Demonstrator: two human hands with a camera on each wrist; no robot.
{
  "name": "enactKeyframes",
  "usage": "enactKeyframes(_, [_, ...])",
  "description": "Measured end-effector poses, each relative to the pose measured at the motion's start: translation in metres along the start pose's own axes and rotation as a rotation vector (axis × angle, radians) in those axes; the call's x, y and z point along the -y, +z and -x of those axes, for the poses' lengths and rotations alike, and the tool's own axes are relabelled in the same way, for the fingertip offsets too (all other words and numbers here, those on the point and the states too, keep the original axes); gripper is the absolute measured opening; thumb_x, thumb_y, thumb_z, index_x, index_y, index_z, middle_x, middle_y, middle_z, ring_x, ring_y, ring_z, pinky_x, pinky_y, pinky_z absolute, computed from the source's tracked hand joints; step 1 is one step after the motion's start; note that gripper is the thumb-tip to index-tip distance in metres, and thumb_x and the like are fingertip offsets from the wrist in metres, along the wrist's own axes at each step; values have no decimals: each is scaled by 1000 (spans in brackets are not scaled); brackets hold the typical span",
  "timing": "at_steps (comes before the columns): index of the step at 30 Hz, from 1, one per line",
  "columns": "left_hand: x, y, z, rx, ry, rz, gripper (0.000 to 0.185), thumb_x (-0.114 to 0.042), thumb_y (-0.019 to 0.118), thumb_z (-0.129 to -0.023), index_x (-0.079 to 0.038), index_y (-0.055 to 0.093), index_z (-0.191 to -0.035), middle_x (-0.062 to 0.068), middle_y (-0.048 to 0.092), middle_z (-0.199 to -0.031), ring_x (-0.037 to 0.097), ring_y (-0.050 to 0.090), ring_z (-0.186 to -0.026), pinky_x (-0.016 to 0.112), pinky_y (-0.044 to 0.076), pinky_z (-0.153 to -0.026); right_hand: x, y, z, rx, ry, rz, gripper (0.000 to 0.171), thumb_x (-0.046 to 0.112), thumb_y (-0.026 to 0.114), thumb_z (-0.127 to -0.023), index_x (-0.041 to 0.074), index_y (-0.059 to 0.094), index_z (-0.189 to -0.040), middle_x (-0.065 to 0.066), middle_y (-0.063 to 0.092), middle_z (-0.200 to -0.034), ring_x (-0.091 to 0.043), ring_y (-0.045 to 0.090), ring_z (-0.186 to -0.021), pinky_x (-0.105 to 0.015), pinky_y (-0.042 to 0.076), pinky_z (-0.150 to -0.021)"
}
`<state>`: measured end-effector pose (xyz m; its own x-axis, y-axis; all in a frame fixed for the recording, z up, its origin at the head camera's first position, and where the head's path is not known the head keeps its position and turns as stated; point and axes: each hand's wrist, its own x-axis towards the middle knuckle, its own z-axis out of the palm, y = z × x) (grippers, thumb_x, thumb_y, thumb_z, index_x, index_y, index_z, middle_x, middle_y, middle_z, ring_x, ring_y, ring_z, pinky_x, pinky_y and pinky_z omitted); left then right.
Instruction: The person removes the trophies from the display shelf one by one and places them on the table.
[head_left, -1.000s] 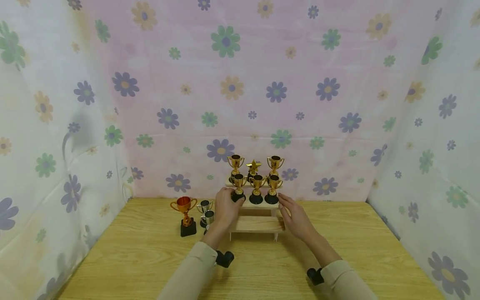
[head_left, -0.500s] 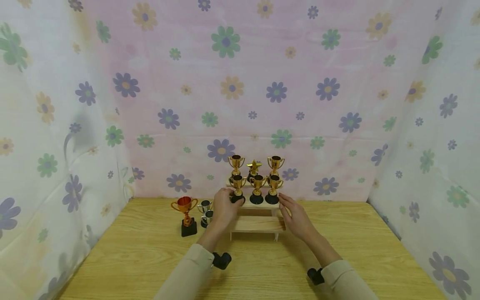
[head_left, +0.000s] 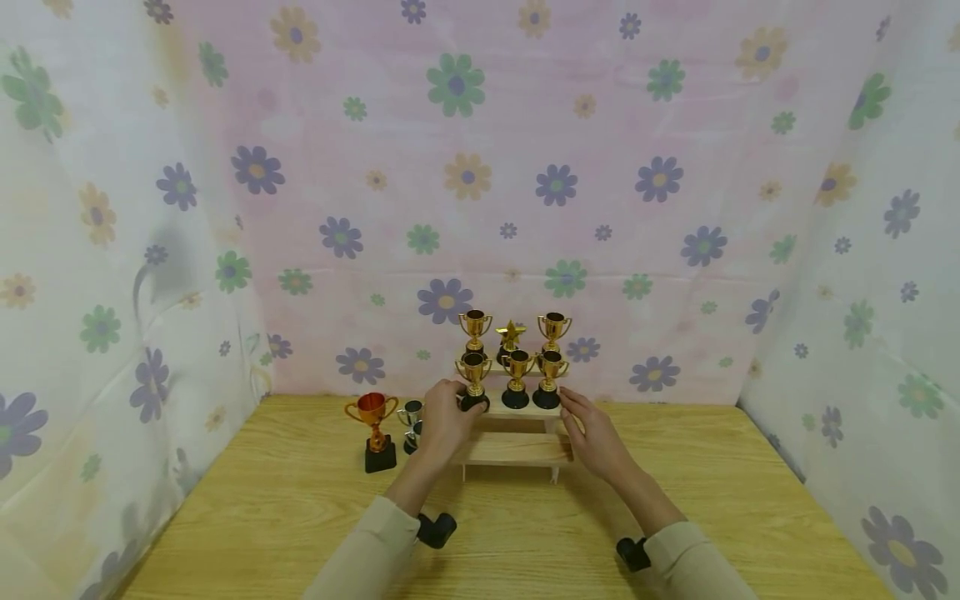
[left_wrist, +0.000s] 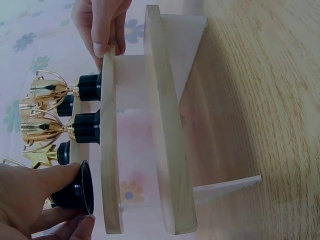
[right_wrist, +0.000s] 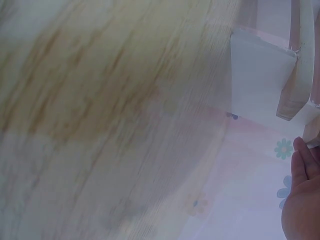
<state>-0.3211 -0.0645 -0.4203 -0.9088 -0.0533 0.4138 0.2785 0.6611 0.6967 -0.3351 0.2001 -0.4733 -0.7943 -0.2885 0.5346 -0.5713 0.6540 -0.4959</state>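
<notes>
My left hand (head_left: pixel 446 421) grips the black base of a gold trophy cup (head_left: pixel 474 371) at the left end of the stand's middle shelf. In the left wrist view that base (left_wrist: pixel 75 192) shows a small gap to the shelf and tilts slightly. Two more gold trophy cups, a central one (head_left: pixel 517 375) and a right one (head_left: pixel 550 375), stand upright on the same shelf. My right hand (head_left: pixel 596 433) holds the right end of this wooden tiered stand (head_left: pixel 513 448), its thumb and fingers at the shelf's edge. In the right wrist view only part of the hand (right_wrist: pixel 305 195) shows.
On the top shelf stand a star trophy (head_left: pixel 510 335) and two gold cups, left (head_left: pixel 475 327) and right (head_left: pixel 553 328). The lowest shelf is bare. Left of the stand, an orange-bronze trophy (head_left: pixel 375 425) and silver cups (head_left: pixel 410 414), partly hidden by my left hand, stand on the wooden table (head_left: pixel 285 500).
The gold cup in my left hand has shifted slightly left and up, away from the central cup. My left hand now covers more of the silver cups. The right hand keeps its place.
</notes>
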Motion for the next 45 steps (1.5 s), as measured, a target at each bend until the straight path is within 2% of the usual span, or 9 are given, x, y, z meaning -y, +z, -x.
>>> enactKeyframes(12, [-4,-8,5,31,22,20,25,-15,85,-84,2,76,-101,13,69,-97,31,64,-89,43,53,-75,2,-4,-1,17,26,-11,40,13,50,-109,-12,53,-140,-26,49,-150,-44,46,-138,-59,40,-110])
enactKeyframes(19, [-3,-8,10,13,90,2,26,-12,87,-81,4,76,-98,13,69,-92,27,62,-82,39,51,-69,1,-3,-1,9,25,-2,40,11,50,-108,-11,54,-141,-23,49,-151,-43,47,-138,-58,40,-110])
enactKeyframes(22, [-3,-9,12,24,88,7,26,-12,88,-80,3,76,-98,12,69,-92,25,61,-81,38,51,-69,1,-3,-1,4,15,-3,39,10,51,-108,-12,54,-140,-24,50,-150,-44,47,-138,-58,41,-109])
enactKeyframes(27, [-3,-11,18,58,62,18,29,-13,87,-82,5,75,-101,14,69,-96,29,62,-85,38,50,-72,1,-2,0,-2,12,-10,38,8,52,-107,-13,54,-139,-25,50,-149,-45,48,-137,-59,41,-108])
enactKeyframes(35, [-1,-18,30,94,63,8,32,-16,87,-82,5,75,-102,14,70,-98,24,59,-82,37,50,-71,-1,-3,1,8,14,-9,39,10,51,-108,-12,54,-140,-24,50,-150,-44,48,-138,-58,41,-109])
enactKeyframes(45, [11,-28,53,98,71,4,34,-18,88,-81,1,75,-105,10,68,-99,19,57,-78,32,47,-68,2,-3,0,17,21,-13,39,11,51,-108,-12,54,-141,-24,49,-151,-44,47,-138,-58,41,-109])
